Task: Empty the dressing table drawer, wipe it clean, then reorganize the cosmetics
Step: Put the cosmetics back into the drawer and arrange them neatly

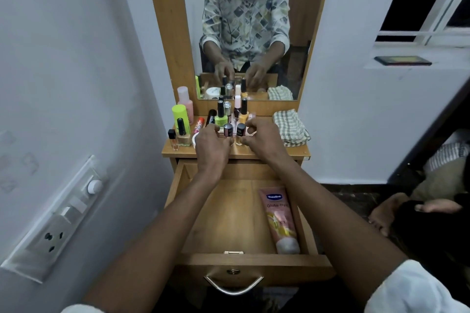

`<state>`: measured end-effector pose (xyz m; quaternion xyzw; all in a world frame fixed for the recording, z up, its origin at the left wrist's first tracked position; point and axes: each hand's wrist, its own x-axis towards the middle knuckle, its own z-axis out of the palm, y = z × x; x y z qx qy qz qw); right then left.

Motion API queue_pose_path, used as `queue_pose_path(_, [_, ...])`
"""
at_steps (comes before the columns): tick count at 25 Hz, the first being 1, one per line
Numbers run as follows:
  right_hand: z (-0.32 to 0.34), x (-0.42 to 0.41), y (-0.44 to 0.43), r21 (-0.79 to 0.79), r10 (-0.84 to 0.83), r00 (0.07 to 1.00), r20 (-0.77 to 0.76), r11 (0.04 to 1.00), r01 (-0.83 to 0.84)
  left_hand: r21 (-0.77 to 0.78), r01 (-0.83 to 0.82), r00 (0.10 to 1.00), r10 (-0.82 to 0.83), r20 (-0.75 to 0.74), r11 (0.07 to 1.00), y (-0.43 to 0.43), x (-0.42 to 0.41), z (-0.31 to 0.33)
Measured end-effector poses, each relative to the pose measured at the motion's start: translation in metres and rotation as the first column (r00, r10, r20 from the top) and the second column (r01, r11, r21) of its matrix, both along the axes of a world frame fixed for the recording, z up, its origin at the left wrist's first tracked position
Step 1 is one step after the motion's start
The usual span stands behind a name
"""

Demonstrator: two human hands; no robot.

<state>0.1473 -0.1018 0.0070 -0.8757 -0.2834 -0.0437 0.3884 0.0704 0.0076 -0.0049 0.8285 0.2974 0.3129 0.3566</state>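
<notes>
**A:** Where are the hands?

**B:** Both are over the front of the worktop (279,153). The left hand (212,143) has its grip curled round a small grey-capped bottle (228,130), with the thumb low at the base and the fingers on the far side. The right hand (264,140) pinches a small dark-capped clear bottle (240,134) just beside it. Its thumb is against the glass and the forefinger arches above.

**A:** Do the two bottles touch?

**B:** They stand upright side by side, very close. I cannot tell whether they meet.

**A:** And the other cosmetics?

**B:** They are crowded behind and to the left, under the mirror (249,33). There is a green nail polish (221,115) and a yellow nail polish (243,112). A lime-green bottle (181,115) has a pink bottle (184,99) behind it. A beige nail polish (183,136) with a black cap stands near the left edge, and a black tube (210,117) is tilted among them.

**A:** The drawer?

**B:** The drawer (254,262) is pulled out beneath both forearms. A pink Vaseline tube (278,218) lies in it along the right wall, white cap toward the front.

**A:** Anything else up top?

**B:** A folded checked cloth (291,129) sits at the right end of the worktop, apart from the bottles.
</notes>
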Motion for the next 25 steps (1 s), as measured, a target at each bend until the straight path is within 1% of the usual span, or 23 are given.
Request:
queue_pose_path(3, [-0.013,0.002,0.005,0.002,0.0,1.0,-0.007,1.0,0.0,-0.002,0.048,0.999,-0.048,-0.024,0.999,0.001,0.006,-0.005])
queue_pose_path(6, [-0.015,0.001,0.006,0.017,0.011,1.0,-0.007,1.0,-0.011,0.006,0.055,0.998,-0.055,-0.015,0.998,0.002,0.009,-0.009])
queue_pose_path(9, [-0.01,-0.002,0.003,0.03,0.021,1.0,-0.02,0.999,-0.02,-0.03,0.084,0.996,-0.084,-0.001,0.996,-0.002,0.007,-0.002])
queue_pose_path(12, [0.002,-0.018,-0.015,0.105,0.101,0.992,-0.076,0.99,-0.092,-0.001,0.13,0.99,-0.13,0.062,0.992,-0.01,-0.012,0.006])
queue_pose_path(13, [0.004,-0.024,-0.026,0.098,0.144,0.984,-0.108,0.986,-0.133,0.009,0.157,0.985,-0.157,0.076,0.988,-0.013,-0.02,0.005])
queue_pose_path(15, [0.0,-0.036,-0.05,0.013,0.199,0.958,-0.209,0.98,-0.2,-0.013,0.249,0.968,-0.249,0.032,0.968,-0.02,-0.038,-0.008])
queue_pose_path(17, [-0.018,-0.042,-0.068,-0.121,0.144,0.94,-0.31,0.974,-0.189,-0.057,0.337,0.935,-0.341,-0.095,0.94,-0.032,-0.048,-0.031])
queue_pose_path(18, [-0.03,-0.041,-0.071,-0.189,0.083,0.946,-0.313,0.971,-0.148,-0.064,0.372,0.913,-0.377,-0.153,0.926,-0.037,-0.048,-0.046])
queue_pose_path(20, [-0.049,-0.035,-0.068,-0.295,-0.032,0.975,-0.218,0.955,-0.035,-0.067,0.411,0.876,-0.414,-0.247,0.909,-0.044,-0.037,-0.067])
queue_pose_path(22, [-0.055,-0.028,-0.059,-0.367,-0.113,0.983,-0.142,0.929,0.054,-0.083,0.404,0.857,-0.408,-0.315,0.911,-0.049,-0.018,-0.077])
queue_pose_path(24, [-0.061,-0.026,-0.051,-0.429,-0.144,0.987,-0.074,0.898,0.099,-0.061,0.368,0.868,-0.366,-0.337,0.928,-0.055,0.002,-0.083])
queue_pose_path(25, [-0.065,-0.027,-0.048,-0.411,-0.153,0.985,-0.085,0.905,0.105,-0.043,0.35,0.876,-0.343,-0.339,0.936,-0.058,0.01,-0.086])
